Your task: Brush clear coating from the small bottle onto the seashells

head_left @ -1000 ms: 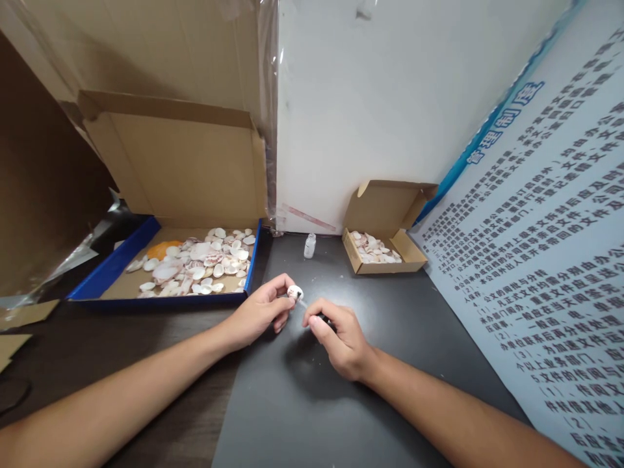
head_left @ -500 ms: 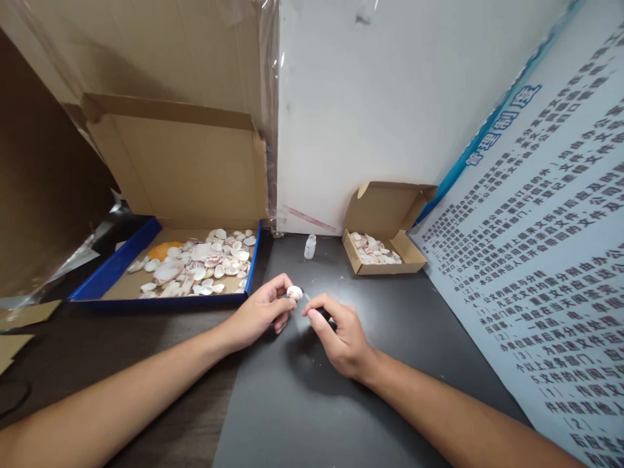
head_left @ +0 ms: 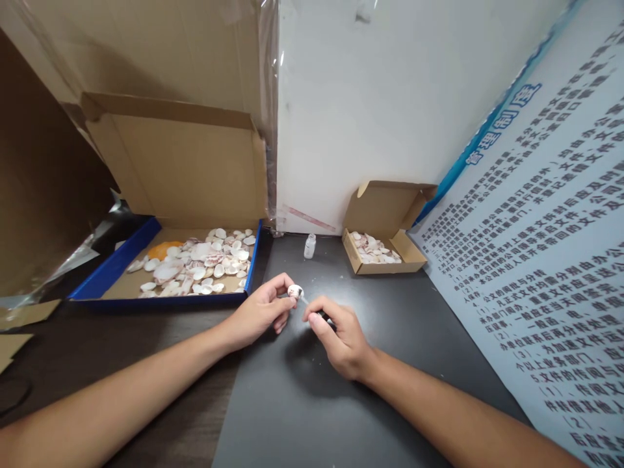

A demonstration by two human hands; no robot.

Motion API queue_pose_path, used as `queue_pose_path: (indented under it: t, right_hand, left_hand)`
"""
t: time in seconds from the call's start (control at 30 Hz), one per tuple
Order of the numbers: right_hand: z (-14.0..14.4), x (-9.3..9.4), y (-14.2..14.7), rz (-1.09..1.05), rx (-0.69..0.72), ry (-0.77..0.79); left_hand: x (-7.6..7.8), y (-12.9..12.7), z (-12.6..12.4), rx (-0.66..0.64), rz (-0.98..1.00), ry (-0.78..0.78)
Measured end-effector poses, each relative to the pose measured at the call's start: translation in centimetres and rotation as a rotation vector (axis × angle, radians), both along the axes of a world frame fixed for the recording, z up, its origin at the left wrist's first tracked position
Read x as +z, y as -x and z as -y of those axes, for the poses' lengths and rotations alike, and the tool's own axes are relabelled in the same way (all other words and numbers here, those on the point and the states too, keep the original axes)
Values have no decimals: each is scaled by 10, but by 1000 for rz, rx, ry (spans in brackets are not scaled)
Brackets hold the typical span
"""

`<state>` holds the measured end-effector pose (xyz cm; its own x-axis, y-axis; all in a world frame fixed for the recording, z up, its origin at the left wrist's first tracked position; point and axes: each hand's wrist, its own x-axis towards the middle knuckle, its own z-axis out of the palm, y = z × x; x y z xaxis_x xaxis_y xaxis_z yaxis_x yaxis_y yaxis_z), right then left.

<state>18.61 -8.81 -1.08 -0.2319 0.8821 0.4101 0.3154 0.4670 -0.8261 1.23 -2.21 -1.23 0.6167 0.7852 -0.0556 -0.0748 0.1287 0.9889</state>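
My left hand [head_left: 260, 312] pinches a small white seashell [head_left: 294, 291] with reddish marks, held just above the dark table [head_left: 292, 403]. My right hand [head_left: 338, 338] grips a thin brush [head_left: 306, 302] with a dark handle; its pale tip touches the shell. The two hands are close together near the table's middle. A small clear bottle [head_left: 309, 246] stands behind them near the wall.
A large blue-edged cardboard box [head_left: 110, 273] with many loose shells lies open at the left. A small cardboard box [head_left: 412, 260] with shells sits at the back right. A printed poster [head_left: 546, 273] leans along the right side. Cardboard scraps lie at far left.
The hands stay almost in place. The shell and brush tip shift slightly as the brush works against the shell.
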Motion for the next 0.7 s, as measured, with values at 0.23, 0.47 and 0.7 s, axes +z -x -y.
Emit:
queue_pose_path:
  t: [0.23,0.47,0.7]
  right_hand:
    - [0,1,2,4,-151,20]
    - [2,2,-1,-4,-13,7]
    - [-1,0,2,-18,-138,5]
  left_hand:
    - [0,0,1,6,14,27]
    - [1,-1,2,9,-1,-9]
    - [3,-1,2,22,6,5]
